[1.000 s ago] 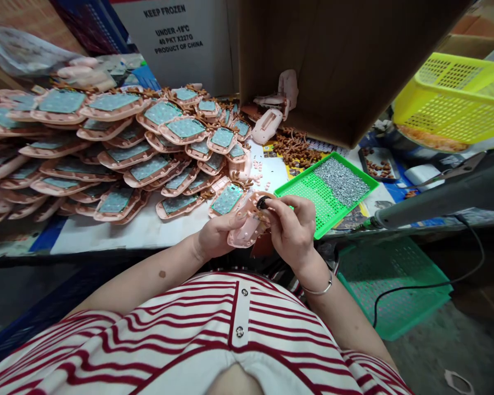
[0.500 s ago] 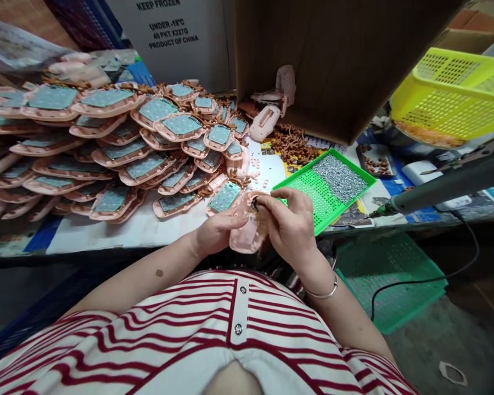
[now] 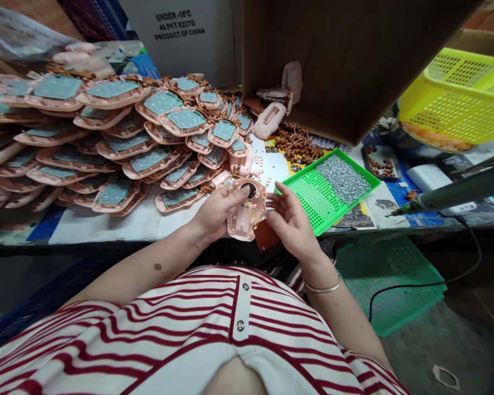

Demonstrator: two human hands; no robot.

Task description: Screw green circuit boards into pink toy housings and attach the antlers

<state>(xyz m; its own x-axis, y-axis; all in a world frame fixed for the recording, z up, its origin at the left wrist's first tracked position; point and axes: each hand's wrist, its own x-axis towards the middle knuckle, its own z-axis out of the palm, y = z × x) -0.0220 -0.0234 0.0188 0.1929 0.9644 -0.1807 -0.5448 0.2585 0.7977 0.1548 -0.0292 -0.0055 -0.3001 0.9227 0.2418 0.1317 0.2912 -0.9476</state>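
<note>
A pink plastic shell (image 3: pixel 242 222) with a dark round part (image 3: pixel 251 190) near its top is gripped by my left hand (image 3: pixel 214 211), the thumb lying across its face beside that part. My right hand (image 3: pixel 292 222) is at the shell's right edge, fingers loosely bent and apart from the thumb, with no object visible in them. Below these fingers hangs a flat reddish-brown panel (image 3: pixel 266 236); how it joins the shell is hidden. To the left is a large stack of pink shells with teal boards (image 3: pixel 185 119).
A green tray (image 3: pixel 296 189) of small metal screws lies right of my hands. Brown pieces (image 3: pixel 294 144) are heaped behind it, before a cardboard box (image 3: pixel 313 60). An electric screwdriver (image 3: pixel 432 197) juts in from the right, near a yellow basket (image 3: pixel 456 104).
My right fingers have drawn back from the dark round part to the shell's right edge. The shell is turned flatter towards me, and the brown panel now shows below it.
</note>
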